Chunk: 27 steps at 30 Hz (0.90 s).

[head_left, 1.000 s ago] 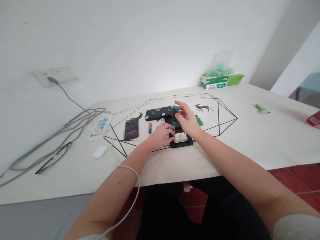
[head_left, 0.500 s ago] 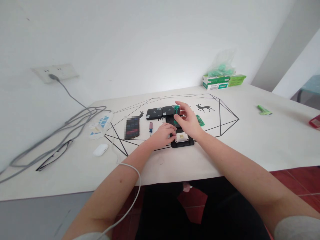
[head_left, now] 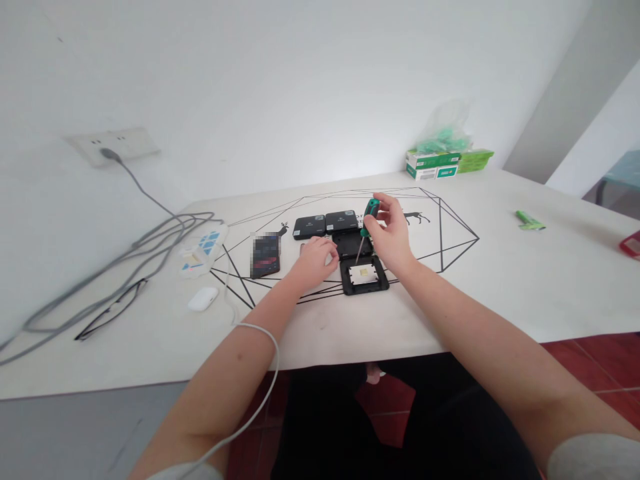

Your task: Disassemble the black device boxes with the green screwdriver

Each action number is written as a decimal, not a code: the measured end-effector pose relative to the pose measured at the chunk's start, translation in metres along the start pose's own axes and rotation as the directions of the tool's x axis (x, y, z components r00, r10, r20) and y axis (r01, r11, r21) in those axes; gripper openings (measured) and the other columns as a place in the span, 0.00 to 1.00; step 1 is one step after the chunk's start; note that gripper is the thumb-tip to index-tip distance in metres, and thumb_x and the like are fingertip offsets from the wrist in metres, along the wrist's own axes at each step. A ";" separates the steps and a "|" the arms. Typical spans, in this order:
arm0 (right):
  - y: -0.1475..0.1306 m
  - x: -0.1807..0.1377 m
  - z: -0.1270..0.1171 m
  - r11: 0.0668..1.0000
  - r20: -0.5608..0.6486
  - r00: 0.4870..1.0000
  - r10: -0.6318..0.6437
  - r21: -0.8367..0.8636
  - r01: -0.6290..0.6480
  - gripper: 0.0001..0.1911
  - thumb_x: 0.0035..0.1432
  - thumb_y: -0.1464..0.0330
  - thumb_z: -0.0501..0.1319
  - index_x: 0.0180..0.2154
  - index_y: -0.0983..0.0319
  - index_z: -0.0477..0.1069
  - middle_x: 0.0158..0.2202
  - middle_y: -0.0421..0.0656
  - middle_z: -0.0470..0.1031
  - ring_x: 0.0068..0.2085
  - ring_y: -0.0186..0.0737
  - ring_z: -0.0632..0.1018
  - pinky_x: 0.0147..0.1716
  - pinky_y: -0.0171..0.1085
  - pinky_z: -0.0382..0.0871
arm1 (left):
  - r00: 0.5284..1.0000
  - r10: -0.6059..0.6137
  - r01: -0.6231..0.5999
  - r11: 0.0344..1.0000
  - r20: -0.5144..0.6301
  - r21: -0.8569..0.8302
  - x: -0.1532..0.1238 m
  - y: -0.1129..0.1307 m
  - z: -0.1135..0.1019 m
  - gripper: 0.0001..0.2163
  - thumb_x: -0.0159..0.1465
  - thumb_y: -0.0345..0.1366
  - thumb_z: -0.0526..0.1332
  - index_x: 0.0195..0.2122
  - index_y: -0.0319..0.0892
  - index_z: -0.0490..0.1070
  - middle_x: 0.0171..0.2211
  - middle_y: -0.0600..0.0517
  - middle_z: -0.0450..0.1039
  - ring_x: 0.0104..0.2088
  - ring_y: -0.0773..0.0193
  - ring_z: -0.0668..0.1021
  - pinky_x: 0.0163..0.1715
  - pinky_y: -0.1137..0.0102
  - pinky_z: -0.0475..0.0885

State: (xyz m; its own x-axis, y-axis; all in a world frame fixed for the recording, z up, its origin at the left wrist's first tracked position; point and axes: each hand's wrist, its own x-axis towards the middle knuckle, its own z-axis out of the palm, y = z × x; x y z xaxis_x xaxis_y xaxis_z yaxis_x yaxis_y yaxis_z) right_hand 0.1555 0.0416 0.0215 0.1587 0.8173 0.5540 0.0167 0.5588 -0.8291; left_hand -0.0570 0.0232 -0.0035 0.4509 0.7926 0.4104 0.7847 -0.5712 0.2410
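Note:
My right hand [head_left: 393,230] is wrapped round the green and black handle of a screwdriver [head_left: 371,217]. Its thin shaft tilts down to the left, the tip near the upper edge of an opened black case [head_left: 345,283]. Inside that case lies a silvery plate [head_left: 356,274] with a gold-coloured square. Just left of the case is my left hand [head_left: 316,261], fingers curled in toward the thumb; whether they pinch something small is hidden. A black cover [head_left: 345,245] lies behind the case. My left hand mostly covers a second screwdriver.
Two closed black boxes [head_left: 309,227] stand behind the hands, and a phone [head_left: 265,255] lies to their left. Further left are a white earbud case [head_left: 203,299], glasses [head_left: 111,310] and grey cable [head_left: 165,250]. Green-and-white cartons [head_left: 433,161] stand by the wall. A white cable crosses my left forearm.
My right hand has lifted the screwdriver up and right, from upright to tilted. My left hand has drawn back left from the case and now covers the second screwdriver.

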 end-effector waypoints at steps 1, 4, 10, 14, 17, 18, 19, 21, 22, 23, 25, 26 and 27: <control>0.001 0.000 0.000 1.000 0.004 1.000 -0.003 -0.007 0.003 0.23 0.59 0.65 0.62 0.56 0.54 0.67 0.48 0.46 0.73 0.43 0.43 0.76 0.32 0.40 0.79 | 0.997 -0.051 0.052 0.998 -0.050 0.025 0.001 -0.005 0.000 0.05 0.66 0.32 0.59 0.34 0.44 0.73 0.46 0.45 0.78 0.51 0.50 0.76 0.58 0.52 0.71; 0.001 -0.001 0.000 0.999 0.012 1.000 -0.012 -0.036 0.012 0.23 0.58 0.65 0.62 0.55 0.54 0.68 0.47 0.45 0.73 0.43 0.42 0.75 0.33 0.40 0.78 | 0.976 -0.141 0.150 0.988 -0.165 0.046 0.002 -0.016 0.001 0.07 0.69 0.34 0.58 0.43 0.43 0.74 0.48 0.44 0.77 0.53 0.50 0.76 0.59 0.52 0.69; -0.001 0.001 0.000 0.999 -0.028 0.999 -0.019 -0.051 0.018 0.23 0.55 0.67 0.62 0.54 0.55 0.70 0.46 0.45 0.74 0.41 0.42 0.75 0.32 0.39 0.74 | 0.978 -0.123 0.130 0.991 -0.166 0.031 -0.002 -0.017 0.002 0.10 0.70 0.34 0.56 0.48 0.43 0.74 0.49 0.44 0.76 0.54 0.51 0.75 0.61 0.53 0.68; 0.004 0.005 -0.003 0.991 -0.048 0.997 -0.058 -0.126 0.051 0.23 0.55 0.68 0.61 0.54 0.55 0.71 0.46 0.45 0.74 0.41 0.41 0.75 0.31 0.38 0.72 | 0.996 -0.061 0.063 0.998 -0.065 0.018 -0.004 -0.012 0.000 0.10 0.69 0.36 0.57 0.47 0.42 0.75 0.50 0.43 0.76 0.55 0.50 0.74 0.61 0.52 0.69; 0.008 0.007 -0.005 0.977 -0.032 0.995 -0.098 -0.191 0.090 0.23 0.54 0.70 0.61 0.53 0.55 0.71 0.45 0.45 0.75 0.40 0.42 0.75 0.34 0.40 0.74 | 0.999 -0.005 0.005 1.000 0.034 0.002 -0.007 -0.006 -0.001 0.12 0.69 0.42 0.61 0.50 0.43 0.76 0.54 0.42 0.75 0.59 0.47 0.72 0.63 0.49 0.67; 0.010 0.007 -0.005 0.972 -0.026 0.993 -0.113 -0.209 0.105 0.22 0.54 0.70 0.60 0.52 0.56 0.71 0.45 0.45 0.75 0.41 0.42 0.75 0.37 0.42 0.75 | 0.998 0.015 -0.015 1.000 0.066 -0.008 -0.007 -0.003 -0.002 0.14 0.69 0.44 0.62 0.51 0.43 0.76 0.57 0.42 0.74 0.60 0.46 0.72 0.64 0.47 0.66; 0.011 0.007 -0.006 0.967 -0.022 0.991 -0.130 -0.225 0.122 0.22 0.54 0.71 0.60 0.52 0.56 0.72 0.45 0.45 0.75 0.41 0.42 0.75 0.40 0.44 0.76 | 0.995 0.035 -0.033 0.999 0.096 -0.021 -0.008 -0.001 -0.003 0.16 0.69 0.46 0.62 0.53 0.44 0.76 0.58 0.41 0.73 0.62 0.46 0.71 0.65 0.46 0.65; 0.012 0.007 -0.006 0.958 -0.015 0.987 -0.158 -0.245 0.150 0.22 0.53 0.72 0.60 0.51 0.57 0.72 0.45 0.45 0.75 0.43 0.43 0.75 0.45 0.47 0.76 | 0.987 0.063 -0.056 0.997 0.145 -0.048 -0.009 0.003 -0.003 0.20 0.68 0.50 0.64 0.55 0.45 0.75 0.61 0.40 0.71 0.64 0.44 0.69 0.66 0.44 0.63; 0.012 0.007 -0.006 0.956 -0.012 0.986 -0.166 -0.248 0.158 0.22 0.53 0.72 0.59 0.51 0.57 0.72 0.45 0.45 0.75 0.43 0.43 0.75 0.47 0.48 0.76 | 0.984 0.072 -0.063 0.996 0.166 -0.058 -0.009 0.004 -0.004 0.21 0.67 0.51 0.65 0.56 0.45 0.75 0.62 0.40 0.71 0.65 0.43 0.69 0.66 0.44 0.63; 0.012 0.007 -0.006 0.956 -0.011 0.986 -0.168 -0.247 0.160 0.22 0.53 0.72 0.59 0.51 0.56 0.72 0.45 0.45 0.76 0.43 0.44 0.75 0.48 0.49 0.76 | 0.980 0.079 -0.068 0.996 0.185 -0.065 -0.010 0.005 -0.004 0.23 0.66 0.52 0.65 0.57 0.45 0.75 0.62 0.39 0.70 0.65 0.42 0.68 0.66 0.43 0.63; 0.012 0.006 -0.005 0.957 -0.009 0.987 -0.163 -0.243 0.156 0.22 0.53 0.72 0.59 0.51 0.56 0.72 0.45 0.45 0.76 0.43 0.44 0.75 0.48 0.49 0.76 | 0.974 0.086 -0.073 0.995 0.210 -0.066 -0.010 0.007 -0.004 0.24 0.65 0.54 0.67 0.57 0.45 0.76 0.63 0.39 0.70 0.66 0.41 0.68 0.66 0.42 0.63; 0.011 0.006 -0.005 0.958 -0.008 0.987 -0.158 -0.242 0.151 0.22 0.53 0.72 0.60 0.51 0.56 0.72 0.46 0.45 0.76 0.42 0.44 0.75 0.48 0.49 0.76 | 0.972 0.087 -0.075 0.995 0.217 -0.064 -0.010 0.007 -0.004 0.24 0.65 0.54 0.67 0.56 0.46 0.76 0.63 0.39 0.69 0.66 0.41 0.68 0.66 0.42 0.63; 0.011 0.006 -0.005 0.959 -0.006 0.988 -0.154 -0.243 0.148 0.22 0.54 0.71 0.60 0.51 0.56 0.72 0.46 0.45 0.76 0.42 0.43 0.75 0.47 0.49 0.76 | 0.971 0.088 -0.076 0.995 0.223 -0.063 -0.010 0.007 -0.004 0.24 0.64 0.55 0.68 0.56 0.45 0.77 0.63 0.39 0.69 0.66 0.41 0.67 0.66 0.42 0.63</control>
State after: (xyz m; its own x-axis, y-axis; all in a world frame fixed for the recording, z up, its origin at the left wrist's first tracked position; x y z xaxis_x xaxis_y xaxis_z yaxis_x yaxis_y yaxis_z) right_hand 0.1616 0.0516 0.0151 0.1598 0.7205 0.6748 0.2791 0.6228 -0.7309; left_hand -0.0576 0.0104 -0.0026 0.6020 0.7665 0.2236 0.7196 -0.6422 0.2640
